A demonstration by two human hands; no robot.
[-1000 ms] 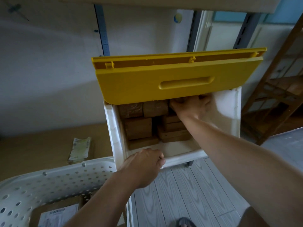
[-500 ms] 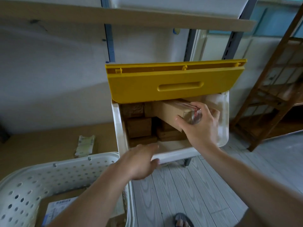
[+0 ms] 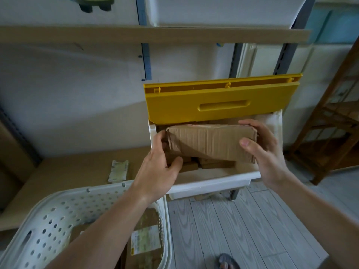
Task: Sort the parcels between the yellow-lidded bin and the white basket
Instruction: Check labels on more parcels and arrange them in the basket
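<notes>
A long brown cardboard parcel (image 3: 211,143) hangs crosswise over the mouth of the white bin (image 3: 211,182), under its raised yellow lid (image 3: 221,99). My left hand (image 3: 159,169) grips the parcel's torn left end. My right hand (image 3: 262,150) holds its right end, thumb on the front face. More brown parcels (image 3: 213,164) lie stacked inside the bin below it. The white perforated basket (image 3: 58,214) stands at lower left, with labelled parcels (image 3: 145,239) in it, partly hidden by my left forearm.
A small pale packet (image 3: 118,170) lies on the low brown shelf (image 3: 68,171) left of the bin. A shelf board (image 3: 155,34) runs overhead. A wooden rack (image 3: 330,136) stands at the right. Grey plank floor (image 3: 242,230) lies below, with my sandalled foot (image 3: 226,262).
My right hand pulled the long parcel out of the bin and turned it crosswise. My left hand left the bin's front rim and took the parcel's left end.
</notes>
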